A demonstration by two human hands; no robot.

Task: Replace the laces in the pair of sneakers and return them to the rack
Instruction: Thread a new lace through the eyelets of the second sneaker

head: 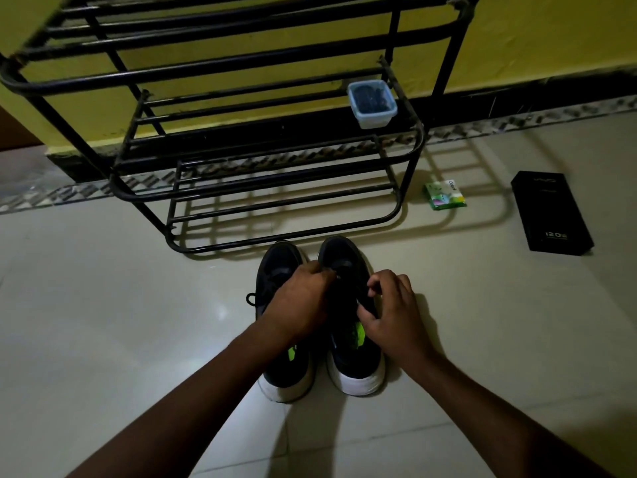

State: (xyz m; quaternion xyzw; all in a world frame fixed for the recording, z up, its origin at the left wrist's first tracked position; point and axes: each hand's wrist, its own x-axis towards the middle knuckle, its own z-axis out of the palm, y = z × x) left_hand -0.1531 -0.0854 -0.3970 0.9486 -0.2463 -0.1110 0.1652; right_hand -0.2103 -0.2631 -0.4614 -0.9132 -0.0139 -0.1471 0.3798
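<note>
Two black sneakers with white soles and green accents stand side by side on the floor, toes toward the rack: the left sneaker (275,267) and the right sneaker (348,360). My left hand (300,301) reaches across the left shoe, its fingers curled at the right sneaker's lace area. My right hand (393,312) pinches the black lace (362,298) on the right sneaker. A lace loop (251,299) sticks out at the left shoe's side. The black metal shoe rack (275,201) stands just beyond the toes.
A small plastic container (371,103) of dark items sits on the rack's middle shelf at right. A green packet (444,194) and a black phone box (551,212) lie on the tiled floor to the right. A yellow wall runs behind.
</note>
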